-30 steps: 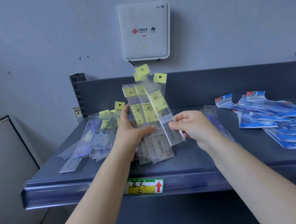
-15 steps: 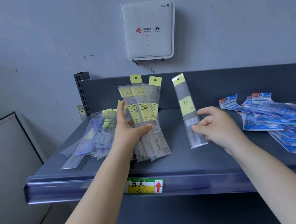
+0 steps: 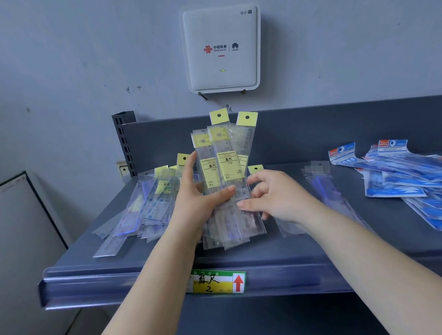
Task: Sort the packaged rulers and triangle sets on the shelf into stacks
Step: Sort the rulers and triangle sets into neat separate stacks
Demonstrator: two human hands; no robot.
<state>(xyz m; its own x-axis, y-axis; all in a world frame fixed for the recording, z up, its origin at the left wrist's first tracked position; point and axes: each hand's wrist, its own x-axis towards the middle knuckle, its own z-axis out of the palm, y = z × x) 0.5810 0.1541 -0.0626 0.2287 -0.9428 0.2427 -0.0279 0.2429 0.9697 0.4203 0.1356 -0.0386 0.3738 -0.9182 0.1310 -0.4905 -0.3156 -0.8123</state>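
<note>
My left hand [image 3: 199,205] grips a fanned bundle of clear packaged rulers [image 3: 223,167] with yellow tags, held upright over the middle of the grey shelf [image 3: 143,265]. My right hand [image 3: 278,197] is at the bundle's right edge, thumb on the front of the rightmost packet and fingers curled behind it. One yellow-tagged ruler packet [image 3: 255,168] lies on the shelf, mostly hidden behind my right hand. A loose pile of clear ruler packets [image 3: 149,205] lies to the left. Blue packaged sets [image 3: 409,176] are spread at the right.
A few clear packets [image 3: 319,179] lie between my right hand and the blue sets. A green and yellow price label [image 3: 216,282] sits on the shelf's front lip. A white WiFi box [image 3: 221,48] hangs on the wall above, and a perforated shelf post [image 3: 125,142] stands at the back left.
My right hand pulled one ruler packet off the bundle, carried it right, and has come back to the bundle's right edge. My left hand kept holding the bundle.
</note>
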